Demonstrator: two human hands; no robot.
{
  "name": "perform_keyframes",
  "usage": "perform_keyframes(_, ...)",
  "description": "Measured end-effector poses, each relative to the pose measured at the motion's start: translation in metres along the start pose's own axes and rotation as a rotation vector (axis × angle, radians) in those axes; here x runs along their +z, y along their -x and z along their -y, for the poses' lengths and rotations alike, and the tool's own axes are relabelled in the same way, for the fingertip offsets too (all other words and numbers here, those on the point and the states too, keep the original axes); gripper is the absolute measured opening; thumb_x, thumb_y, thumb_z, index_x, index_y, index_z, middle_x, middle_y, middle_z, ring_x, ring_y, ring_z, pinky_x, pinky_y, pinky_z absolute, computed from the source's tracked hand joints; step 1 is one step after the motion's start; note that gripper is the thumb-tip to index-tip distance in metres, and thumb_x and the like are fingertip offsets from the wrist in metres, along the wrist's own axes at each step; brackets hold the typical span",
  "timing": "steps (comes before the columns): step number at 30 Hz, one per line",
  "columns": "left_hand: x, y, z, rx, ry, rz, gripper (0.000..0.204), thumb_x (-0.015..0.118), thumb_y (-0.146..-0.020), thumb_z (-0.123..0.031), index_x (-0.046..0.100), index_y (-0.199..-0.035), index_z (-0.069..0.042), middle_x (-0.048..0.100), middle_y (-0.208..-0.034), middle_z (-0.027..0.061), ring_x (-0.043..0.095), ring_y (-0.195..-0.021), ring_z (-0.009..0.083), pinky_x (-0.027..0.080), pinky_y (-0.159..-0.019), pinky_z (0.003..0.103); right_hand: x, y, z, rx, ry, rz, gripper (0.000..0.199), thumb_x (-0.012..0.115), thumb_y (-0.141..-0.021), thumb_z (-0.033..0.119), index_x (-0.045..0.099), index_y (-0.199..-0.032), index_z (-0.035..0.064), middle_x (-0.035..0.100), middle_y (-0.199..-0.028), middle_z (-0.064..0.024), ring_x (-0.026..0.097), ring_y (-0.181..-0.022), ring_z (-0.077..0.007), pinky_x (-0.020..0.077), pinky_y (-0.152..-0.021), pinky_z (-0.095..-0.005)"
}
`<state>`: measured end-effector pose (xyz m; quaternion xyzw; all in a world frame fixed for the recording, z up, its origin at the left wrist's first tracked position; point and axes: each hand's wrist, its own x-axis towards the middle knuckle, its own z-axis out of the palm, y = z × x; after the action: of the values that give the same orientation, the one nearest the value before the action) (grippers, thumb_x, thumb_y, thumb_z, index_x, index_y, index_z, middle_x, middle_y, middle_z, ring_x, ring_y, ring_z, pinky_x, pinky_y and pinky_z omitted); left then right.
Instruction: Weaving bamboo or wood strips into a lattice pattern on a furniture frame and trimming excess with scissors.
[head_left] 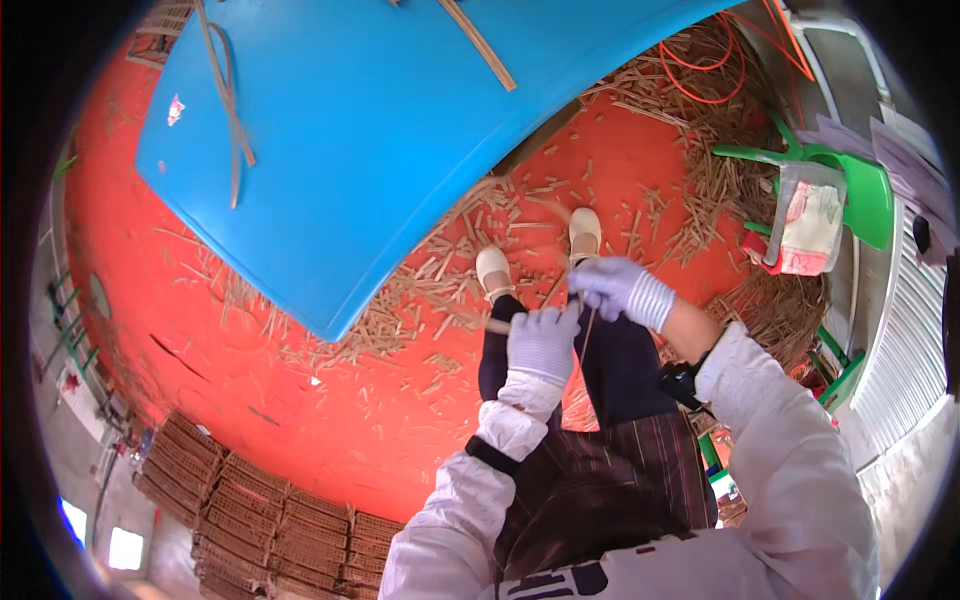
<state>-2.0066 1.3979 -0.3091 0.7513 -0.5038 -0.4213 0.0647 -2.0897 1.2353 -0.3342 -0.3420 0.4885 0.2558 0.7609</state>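
Both my hands wear pale lilac knit gloves and meet above my knees. My left hand (pixel 541 343) is closed, and a blurred tan wooden strip (pixel 496 326) sticks out at its left side. Just above and to the right, my right hand (pixel 622 287) is closed with its fingertips pinched together. A thin strip (pixel 586 334) runs down from its fingers between the two hands. Motion blur and the gloves hide how the strips sit in the fingers, and whether both belong to one piece cannot be told.
A blue table (pixel 330 130) stands ahead, with long wooden strips (pixel 484 48) on it. Short wood offcuts (pixel 420 295) litter the red floor (pixel 350 430). A green chair (pixel 866 195) and an orange hose (pixel 705 98) are at right. Stacked brown woven pieces (pixel 245 495) stand at lower left.
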Motion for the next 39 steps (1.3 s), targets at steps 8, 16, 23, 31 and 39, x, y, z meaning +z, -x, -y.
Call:
perform_keyframes(8, 0.045, 0.037, 0.215, -0.711, 0.893, -1.102, 0.024, 0.056, -0.087, -0.012, 0.058, -0.109, -0.001, 0.06, -0.108, 0.0102, 0.056, -0.097, 0.0249, 0.044, -0.087, 0.041, -0.064, -0.167, 0.072, -0.696, -0.983, 0.026, 0.016, 0.048, -0.095, 0.021, 0.056, -0.092, 0.0077, 0.059, -0.083, -0.0064, 0.051, -0.065, -0.0147, 0.0453, -0.064, -0.0293)
perform_keyframes(16, 0.076, 0.146, 0.426, -0.522, 0.473, -0.606, 0.022, 0.054, -0.09, -0.023, 0.06, -0.1, -0.003, 0.065, -0.086, 0.004, 0.062, -0.079, 0.0204, 0.049, -0.071, 0.035, 0.082, -0.334, 0.015, -0.772, -0.323, -0.231, 0.016, 0.047, -0.093, 0.016, 0.057, -0.099, 0.0061, 0.062, -0.097, -0.0104, 0.058, -0.085, -0.0218, 0.048, -0.077, -0.0351)
perform_keyframes(23, 0.101, 0.088, 0.407, -0.516, 1.883, -0.715, 0.023, 0.057, -0.089, -0.027, 0.06, -0.095, -0.005, 0.064, -0.086, 0.0034, 0.06, -0.081, 0.0194, 0.048, -0.074, 0.034, 0.117, -0.36, -0.038, -0.681, 0.044, -0.358, 0.017, 0.047, -0.092, 0.015, 0.058, -0.1, 0.0057, 0.061, -0.099, -0.0111, 0.057, -0.088, -0.0227, 0.0475, -0.08, -0.0362)
perform_keyframes(31, 0.023, 0.103, 0.404, -0.327, 2.449, -1.014, 0.025, 0.062, -0.087, -0.032, 0.061, -0.09, -0.008, 0.063, -0.086, 0.0027, 0.059, -0.083, 0.0183, 0.046, -0.078, 0.033, 0.127, -0.335, -0.027, -0.697, 0.413, -0.428, 0.018, 0.047, -0.091, 0.014, 0.058, -0.102, 0.0053, 0.061, -0.102, -0.0118, 0.057, -0.092, -0.0238, 0.0469, -0.082, -0.0373)
perform_keyframes(39, -0.029, 0.322, 0.567, -0.418, 1.607, -1.799, 0.036, 0.054, -0.093, -0.031, 0.051, -0.118, -0.005, 0.051, -0.124, 0.0097, 0.048, -0.12, 0.026, 0.04, -0.099, 0.037, 0.078, -0.237, 0.046, -0.877, 0.86, -0.677, 0.02, 0.048, -0.09, 0.013, 0.059, -0.104, 0.0048, 0.061, -0.104, -0.0126, 0.057, -0.095, -0.0248, 0.0463, -0.085, -0.0385)
